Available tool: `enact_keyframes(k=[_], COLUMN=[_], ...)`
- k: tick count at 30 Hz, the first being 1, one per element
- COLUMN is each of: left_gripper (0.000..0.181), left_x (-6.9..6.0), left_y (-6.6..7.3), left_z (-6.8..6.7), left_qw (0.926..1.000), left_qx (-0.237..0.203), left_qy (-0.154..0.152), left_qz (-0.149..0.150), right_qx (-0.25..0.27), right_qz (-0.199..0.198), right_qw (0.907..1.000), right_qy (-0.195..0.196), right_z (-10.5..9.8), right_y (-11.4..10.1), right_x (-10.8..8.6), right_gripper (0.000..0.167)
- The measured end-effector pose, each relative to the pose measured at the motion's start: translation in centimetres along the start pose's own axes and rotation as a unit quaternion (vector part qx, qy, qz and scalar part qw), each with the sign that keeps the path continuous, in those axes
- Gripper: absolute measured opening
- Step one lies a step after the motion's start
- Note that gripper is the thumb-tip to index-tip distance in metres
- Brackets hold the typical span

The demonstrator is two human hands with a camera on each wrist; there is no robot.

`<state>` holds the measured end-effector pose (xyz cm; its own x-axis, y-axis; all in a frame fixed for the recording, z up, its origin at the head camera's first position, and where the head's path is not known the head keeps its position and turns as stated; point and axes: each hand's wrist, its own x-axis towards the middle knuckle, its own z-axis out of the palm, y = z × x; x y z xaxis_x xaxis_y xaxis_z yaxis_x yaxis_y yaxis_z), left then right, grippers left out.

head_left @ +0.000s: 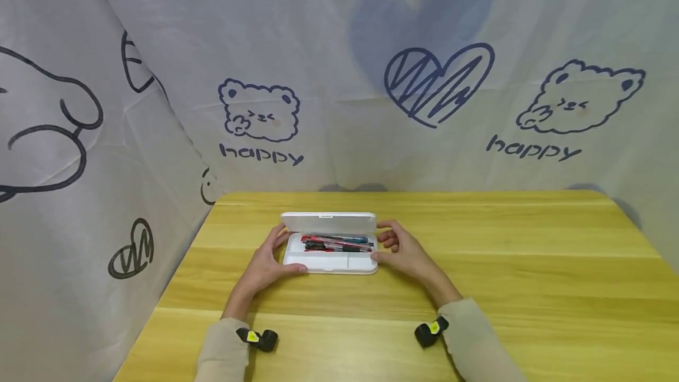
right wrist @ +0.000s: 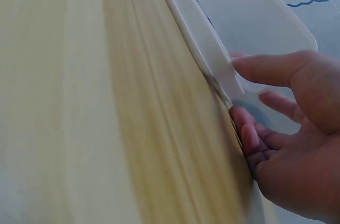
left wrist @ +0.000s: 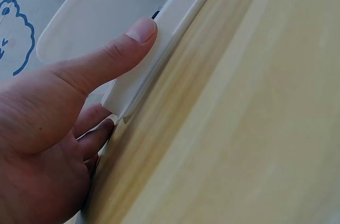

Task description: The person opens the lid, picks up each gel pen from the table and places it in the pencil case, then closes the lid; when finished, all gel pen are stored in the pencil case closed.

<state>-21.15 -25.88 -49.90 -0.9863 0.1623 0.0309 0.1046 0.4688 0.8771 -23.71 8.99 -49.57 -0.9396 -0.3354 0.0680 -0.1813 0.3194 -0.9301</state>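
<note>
A white pencil case (head_left: 318,262) lies on the table with its translucent lid (head_left: 329,224) raised at the back. Several pens (head_left: 338,243), with red, black and teal parts, fill the rear compartment; the front ones hold nothing visible. My left hand (head_left: 265,264) grips the case's left end, thumb over the front rim and fingers round behind. At the opposite end, my right hand (head_left: 405,255) holds the case, its thumb on the rim and its index finger by the lid's edge. The right wrist view shows the other fingers curled near the case's corner (right wrist: 212,49).
The yellow wood-grain table (head_left: 477,240) extends well to the right and in front of the case. A pale curtain (head_left: 339,122) with bear and heart drawings hangs behind and at the left. Each sleeve carries a small black wrist camera (head_left: 265,339).
</note>
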Motion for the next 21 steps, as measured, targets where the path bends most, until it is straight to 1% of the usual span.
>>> enact_keyframes(k=[4, 6, 7, 11, 13, 18, 21], left_gripper=[0.107, 0.103, 0.102, 0.099, 0.099, 0.097, 0.097], left_x=[-0.07, -0.08, -0.08, 0.02, 0.0, -0.04, 0.09], left_y=[-0.06, -0.16, -0.19, -0.31, -0.31, -0.27, -0.1], left_z=[-0.05, -0.09, -0.1, -0.12, -0.1, 0.0, -0.03], left_qw=[1.0, 0.9999, 0.9998, 0.9996, 0.9996, 0.9995, 0.9992], left_qx=[-0.01, -0.014, -0.017, -0.025, -0.025, -0.028, -0.029], left_qy=[0.001, 0.0, -0.001, -0.002, -0.001, -0.002, -0.003], left_qz=[0.0, 0.002, 0.004, 0.014, 0.014, 0.012, 0.026], right_qx=[0.001, 0.005, 0.007, 0.019, 0.019, 0.003, 0.004], right_qz=[-0.029, -0.027, -0.024, 0.004, 0.012, 0.009, 0.005], right_qw=[0.9996, 0.9996, 0.9997, 0.9998, 0.9997, 0.9999, 0.9998], right_qy=[-0.002, -0.002, -0.002, 0.01, 0.011, -0.004, -0.019], right_z=[-0.17, -0.17, -0.15, -0.04, -0.04, -0.34, -0.65], right_y=[0.18, 0.23, 0.25, 0.18, 0.13, 0.16, 0.14], right_x=[-0.14, -0.16, -0.13, 0.06, 0.06, -0.25, -0.28], right_gripper=[0.04, 0.033, 0.032, 0.039, 0.044, 0.046, 0.047])
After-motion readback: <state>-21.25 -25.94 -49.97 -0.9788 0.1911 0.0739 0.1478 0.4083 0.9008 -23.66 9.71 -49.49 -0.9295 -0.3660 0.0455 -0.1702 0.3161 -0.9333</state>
